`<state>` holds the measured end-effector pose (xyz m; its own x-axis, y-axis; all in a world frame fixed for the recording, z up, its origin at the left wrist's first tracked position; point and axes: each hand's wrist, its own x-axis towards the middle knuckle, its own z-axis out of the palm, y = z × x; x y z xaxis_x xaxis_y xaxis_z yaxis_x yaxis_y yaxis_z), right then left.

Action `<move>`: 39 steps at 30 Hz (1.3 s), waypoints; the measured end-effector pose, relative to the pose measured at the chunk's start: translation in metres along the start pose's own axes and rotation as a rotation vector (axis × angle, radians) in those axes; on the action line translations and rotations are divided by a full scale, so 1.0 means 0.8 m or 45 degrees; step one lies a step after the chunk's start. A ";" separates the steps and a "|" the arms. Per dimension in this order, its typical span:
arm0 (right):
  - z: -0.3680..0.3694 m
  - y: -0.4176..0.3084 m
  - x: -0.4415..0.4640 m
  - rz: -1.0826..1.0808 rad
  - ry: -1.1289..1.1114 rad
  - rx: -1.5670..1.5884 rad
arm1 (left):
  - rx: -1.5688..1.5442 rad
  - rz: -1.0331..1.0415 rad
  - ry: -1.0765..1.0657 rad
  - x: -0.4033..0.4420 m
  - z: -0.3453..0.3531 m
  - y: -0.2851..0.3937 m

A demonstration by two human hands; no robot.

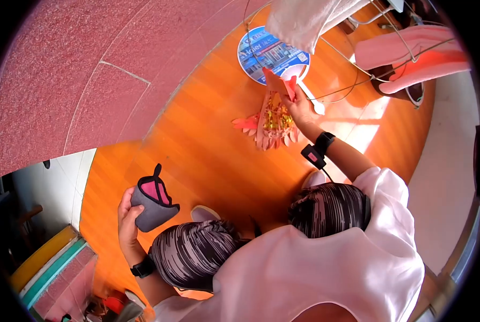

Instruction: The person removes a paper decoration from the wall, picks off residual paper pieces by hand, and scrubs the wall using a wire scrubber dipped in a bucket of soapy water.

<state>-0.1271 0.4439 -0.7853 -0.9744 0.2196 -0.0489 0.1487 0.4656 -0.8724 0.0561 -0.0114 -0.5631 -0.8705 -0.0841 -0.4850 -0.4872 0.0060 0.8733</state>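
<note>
My left hand [126,216] grips a small grey fabric pouch [157,212] with black edging, a black hanging loop and a pink lining; its mouth faces up. Reaching forward, my right hand [301,108] is closed on a red folded decoration [276,86] with gold parts and a fringe of pointed petals. Part of that decoration is hidden behind the fingers. Just beyond it lies a round blue printed hand fan [269,53] with a white handle, which passes beside my right hand.
Orange wood-look floor [208,155] spreads between my feet and the pink tiled surface [79,80]. At upper right, a wire rack [387,24] carries a white towel [304,21] and a pink cloth [406,51]. Colourful stacked boards [52,268] stand at lower left.
</note>
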 end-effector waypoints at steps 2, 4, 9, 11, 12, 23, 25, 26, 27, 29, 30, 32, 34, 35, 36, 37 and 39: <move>-0.024 -0.027 -0.026 -0.415 -0.023 -0.333 | 0.006 -0.004 -0.015 -0.005 0.006 0.007; -0.039 -0.025 -0.035 -0.980 -0.280 -0.348 | 0.041 0.008 -0.028 -0.003 0.009 0.009; -0.088 -0.022 -0.083 -1.235 -1.100 -0.791 | 0.119 -0.015 -0.043 0.005 0.010 0.020; -0.100 -0.028 -0.081 -1.258 -1.248 -0.815 | 0.134 -0.024 -0.048 0.010 0.011 0.027; -0.102 -0.023 -0.080 -1.246 -1.255 -0.810 | 0.142 -0.034 -0.049 0.011 0.013 0.027; -0.026 -0.012 -0.062 -0.188 -0.733 -0.929 | 0.174 -0.054 -0.099 0.018 0.019 0.031; -0.020 -0.005 -0.056 -0.104 -0.828 -0.766 | 0.139 -0.091 -0.092 0.015 0.019 0.035; -0.020 0.000 -0.054 -0.124 -0.827 -0.758 | 0.143 -0.077 -0.075 0.015 0.020 0.036; -0.021 -0.002 -0.051 -0.168 -0.777 -0.714 | 0.142 -0.092 -0.082 0.014 0.019 0.036; -0.020 -0.007 -0.033 -0.189 -0.724 -0.592 | 0.128 -0.090 -0.097 0.011 0.019 0.035; -0.020 -0.012 -0.025 -0.155 -0.730 -0.517 | 0.117 -0.083 -0.108 0.011 0.020 0.035; -0.028 -0.039 -0.011 0.109 -0.851 -0.334 | 0.063 -0.097 -0.133 0.013 0.025 0.032; -0.005 -0.040 0.004 0.118 -0.692 0.017 | 0.188 -0.098 -0.130 0.014 0.020 0.028; -0.001 -0.060 0.005 0.237 -0.740 0.222 | 0.202 -0.085 -0.133 0.013 0.014 0.024; -0.001 -0.076 0.005 0.368 -0.781 0.421 | 0.217 -0.075 -0.147 0.012 0.010 0.022; -0.001 -0.084 0.003 0.301 -0.700 0.383 | 0.217 -0.073 -0.118 0.012 0.008 0.025; -0.004 -0.060 0.000 -0.030 -0.488 0.154 | 0.328 -0.048 -0.196 0.017 0.009 0.033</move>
<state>-0.1337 0.4245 -0.7418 -0.9731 -0.1361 -0.1858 0.1267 0.3574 -0.9253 0.0309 -0.0053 -0.5473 -0.8425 0.0628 -0.5350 -0.5038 0.2601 0.8238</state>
